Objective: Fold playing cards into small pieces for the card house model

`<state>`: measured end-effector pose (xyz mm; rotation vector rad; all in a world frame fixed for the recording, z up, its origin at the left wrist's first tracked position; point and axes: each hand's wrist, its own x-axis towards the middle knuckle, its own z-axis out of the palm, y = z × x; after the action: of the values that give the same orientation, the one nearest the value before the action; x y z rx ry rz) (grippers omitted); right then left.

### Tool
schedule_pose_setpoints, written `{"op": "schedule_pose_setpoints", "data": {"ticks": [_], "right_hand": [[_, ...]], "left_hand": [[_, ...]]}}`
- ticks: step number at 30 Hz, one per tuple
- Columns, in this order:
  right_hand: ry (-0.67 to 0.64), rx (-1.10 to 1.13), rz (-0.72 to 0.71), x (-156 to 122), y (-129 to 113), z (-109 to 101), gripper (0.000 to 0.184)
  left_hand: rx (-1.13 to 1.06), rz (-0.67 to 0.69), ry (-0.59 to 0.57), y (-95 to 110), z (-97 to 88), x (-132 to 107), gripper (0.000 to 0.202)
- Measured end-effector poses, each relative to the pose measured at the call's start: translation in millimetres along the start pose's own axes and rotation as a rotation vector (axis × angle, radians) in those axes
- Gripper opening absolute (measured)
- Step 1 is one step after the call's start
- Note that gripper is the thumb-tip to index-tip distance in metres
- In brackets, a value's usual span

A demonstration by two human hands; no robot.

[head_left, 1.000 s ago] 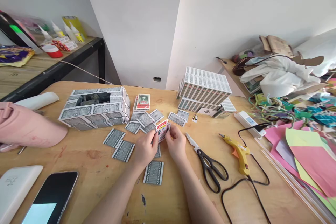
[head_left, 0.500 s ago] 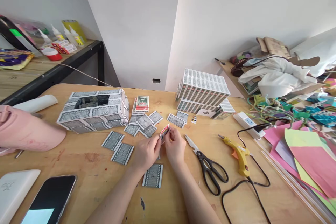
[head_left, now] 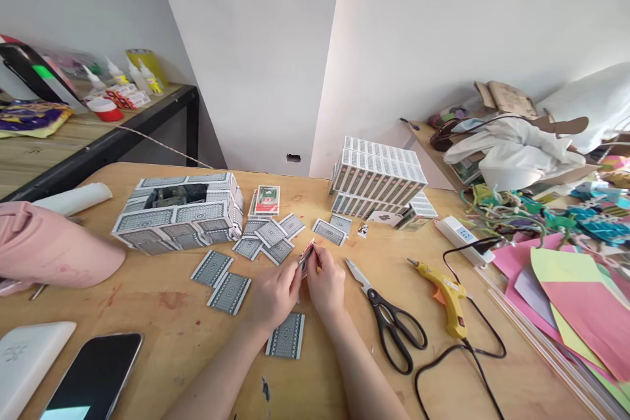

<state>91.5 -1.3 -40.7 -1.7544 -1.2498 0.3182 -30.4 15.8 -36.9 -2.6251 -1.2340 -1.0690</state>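
Note:
Between my two hands a playing card [head_left: 306,257] is pinched, tilted on edge, with a reddish face partly showing. My left hand [head_left: 276,292] closes on its left side and my right hand [head_left: 325,281] on its right; my fingers hide much of it. Just below my hands lies a grey-backed card [head_left: 286,336] face down. Two more cards [head_left: 229,293] lie left of my left hand. Beyond my hands several overlapping cards [head_left: 270,233] are spread, near a green-and-red card pack [head_left: 268,199]. Right of my right hand rest black-handled scissors [head_left: 390,321], blades apart.
A card-covered box [head_left: 177,213] stands back left, stacked card packs [head_left: 378,174] back right. At right are a yellow glue gun [head_left: 450,295] with its cord, a power strip [head_left: 462,236] and coloured paper [head_left: 581,295]. A phone [head_left: 93,371] and pink roll [head_left: 59,246] lie left.
The held card has turned, so less of its red face shows. Both hands stay closed at nearly the same spot. The view has shifted slightly.

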Motion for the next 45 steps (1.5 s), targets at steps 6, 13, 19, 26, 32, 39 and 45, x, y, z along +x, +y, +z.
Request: {"op": "schedule_pose_setpoints", "data": {"ticks": [6, 13, 19, 26, 32, 39, 45], "right_hand": [[-0.039, 0.198, -0.015, 4.9, 6.6, -0.6, 0.023], [-0.045, 0.14, -0.074, 6.7, 3.6, -5.2, 0.026], [0.091, -0.058, -0.066, 2.0, -1.9, -1.4, 0.026], [0.122, -0.113, -0.072, 0.8, -5.3, -2.4, 0.026], [0.079, -0.01, -0.145, 1.3, -0.3, -5.1, 0.022], [0.108, 0.103, -0.056, 3.2, -4.5, -6.4, 0.022], [-0.153, 0.328, -0.04, 10.9, -4.8, -13.1, 0.026]], "left_hand": [[0.039, 0.025, 0.003, 2.8, -3.6, 1.1, 0.014], [0.017, 0.031, 0.028, 3.6, -5.4, 2.3, 0.018], [-0.011, 0.023, 0.0, 11.6, -7.9, 3.8, 0.015], [-0.132, 0.055, 0.062, 15.0, -10.8, 7.0, 0.022], [-0.156, 0.093, 0.103, 16.5, -11.0, 5.6, 0.028], [-0.135, -0.013, 0.115, 18.0, -8.1, 2.8, 0.025], [-0.116, -0.187, 0.165, 8.8, -6.6, -0.8, 0.021]]}}
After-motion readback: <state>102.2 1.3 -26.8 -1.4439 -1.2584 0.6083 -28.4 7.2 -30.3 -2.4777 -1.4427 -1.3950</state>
